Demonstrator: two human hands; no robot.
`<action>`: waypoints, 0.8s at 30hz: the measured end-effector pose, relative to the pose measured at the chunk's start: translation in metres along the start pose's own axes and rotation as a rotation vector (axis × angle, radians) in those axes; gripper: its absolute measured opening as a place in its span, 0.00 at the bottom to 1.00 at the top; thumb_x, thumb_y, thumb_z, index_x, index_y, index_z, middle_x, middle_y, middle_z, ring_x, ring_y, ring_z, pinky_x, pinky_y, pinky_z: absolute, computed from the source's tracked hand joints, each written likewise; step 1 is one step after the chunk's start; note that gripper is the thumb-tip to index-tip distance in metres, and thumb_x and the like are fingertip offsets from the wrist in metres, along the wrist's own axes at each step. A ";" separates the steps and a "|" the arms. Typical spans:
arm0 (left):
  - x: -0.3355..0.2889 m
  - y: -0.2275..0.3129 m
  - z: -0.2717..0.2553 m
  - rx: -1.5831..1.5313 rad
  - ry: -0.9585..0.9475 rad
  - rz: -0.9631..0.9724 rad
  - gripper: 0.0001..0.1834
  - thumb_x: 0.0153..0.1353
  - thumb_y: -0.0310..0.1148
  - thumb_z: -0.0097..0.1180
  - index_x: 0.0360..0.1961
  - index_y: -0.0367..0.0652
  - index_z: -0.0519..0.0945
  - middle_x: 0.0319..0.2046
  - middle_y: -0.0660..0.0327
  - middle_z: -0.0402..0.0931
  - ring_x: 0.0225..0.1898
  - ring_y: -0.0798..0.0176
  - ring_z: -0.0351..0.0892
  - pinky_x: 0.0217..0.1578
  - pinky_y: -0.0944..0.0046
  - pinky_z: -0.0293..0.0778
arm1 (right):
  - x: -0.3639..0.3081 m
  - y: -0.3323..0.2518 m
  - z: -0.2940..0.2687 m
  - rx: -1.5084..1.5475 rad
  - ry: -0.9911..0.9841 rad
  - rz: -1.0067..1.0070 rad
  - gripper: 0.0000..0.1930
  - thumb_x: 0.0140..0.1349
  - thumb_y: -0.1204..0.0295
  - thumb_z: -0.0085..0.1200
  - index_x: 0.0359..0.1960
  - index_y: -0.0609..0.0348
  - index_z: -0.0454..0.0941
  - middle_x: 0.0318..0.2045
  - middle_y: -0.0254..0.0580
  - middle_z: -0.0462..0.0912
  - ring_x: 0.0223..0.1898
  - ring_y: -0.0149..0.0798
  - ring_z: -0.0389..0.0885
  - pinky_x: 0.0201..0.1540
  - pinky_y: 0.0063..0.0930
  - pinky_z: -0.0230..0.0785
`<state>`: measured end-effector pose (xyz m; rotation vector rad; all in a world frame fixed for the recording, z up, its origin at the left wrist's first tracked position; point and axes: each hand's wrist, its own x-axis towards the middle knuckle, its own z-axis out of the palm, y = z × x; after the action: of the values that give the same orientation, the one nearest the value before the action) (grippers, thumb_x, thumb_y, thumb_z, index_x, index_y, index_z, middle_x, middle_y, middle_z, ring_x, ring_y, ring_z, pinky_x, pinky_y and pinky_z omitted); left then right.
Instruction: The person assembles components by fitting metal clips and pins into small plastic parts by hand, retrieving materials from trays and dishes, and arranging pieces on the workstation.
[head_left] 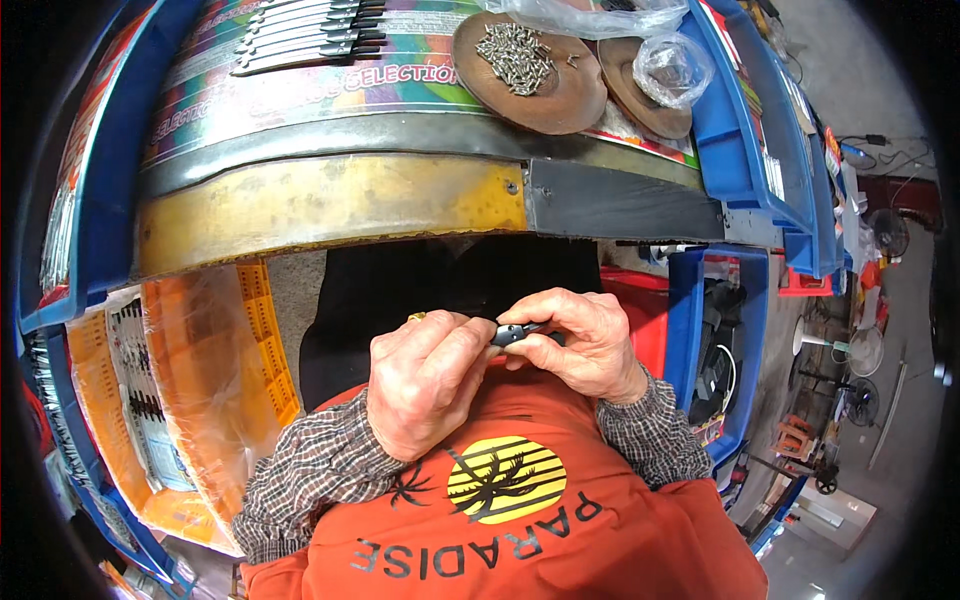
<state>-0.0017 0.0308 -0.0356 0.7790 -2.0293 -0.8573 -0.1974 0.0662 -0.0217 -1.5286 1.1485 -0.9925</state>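
Both of my hands meet just in front of my body, below the table edge, around a small black handle-like piece with silver dots (508, 335). My left hand (425, 375) is closed, its thumb and fingertips pinching the left end. On the other end, the thumb and forefinger of my right hand (580, 340) are closed. A short dark tip shows between the right fingers; the rest of the piece is hidden by them. On the table, a row of slim silver pieces with black ends (300, 45) lies at the back left.
A brown round dish (470, 75) on the table bears a heap of small metal pins (515, 60); a clear plastic bag (672, 70) lies beside it. Blue bins (725, 110) stand at right. Below left is an orange crate (270, 340) lined with plastic.
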 end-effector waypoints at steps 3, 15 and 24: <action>0.000 0.000 0.001 0.012 -0.010 -0.002 0.14 0.43 0.18 0.64 0.34 0.38 0.78 0.26 0.56 0.77 0.26 0.55 0.79 0.25 0.62 0.74 | -0.001 0.004 0.001 0.026 -0.005 0.012 0.08 0.60 0.80 0.57 0.41 0.68 0.77 0.32 0.42 0.83 0.29 0.29 0.84 0.31 0.20 0.77; 0.008 -0.006 -0.004 0.032 -0.069 0.046 0.14 0.42 0.19 0.65 0.33 0.38 0.79 0.25 0.57 0.77 0.25 0.56 0.79 0.25 0.62 0.74 | -0.003 0.009 0.005 0.040 0.069 -0.002 0.09 0.59 0.80 0.59 0.41 0.67 0.78 0.32 0.41 0.83 0.29 0.29 0.84 0.30 0.20 0.77; 0.007 -0.010 -0.002 0.009 -0.030 0.048 0.14 0.42 0.20 0.66 0.33 0.38 0.79 0.25 0.57 0.78 0.25 0.56 0.79 0.25 0.63 0.74 | -0.004 0.010 0.010 0.062 0.120 0.002 0.08 0.59 0.81 0.59 0.40 0.66 0.79 0.32 0.41 0.84 0.29 0.29 0.84 0.30 0.19 0.78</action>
<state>-0.0011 0.0189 -0.0390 0.7235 -2.0716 -0.8380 -0.1911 0.0714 -0.0335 -1.4348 1.1912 -1.1209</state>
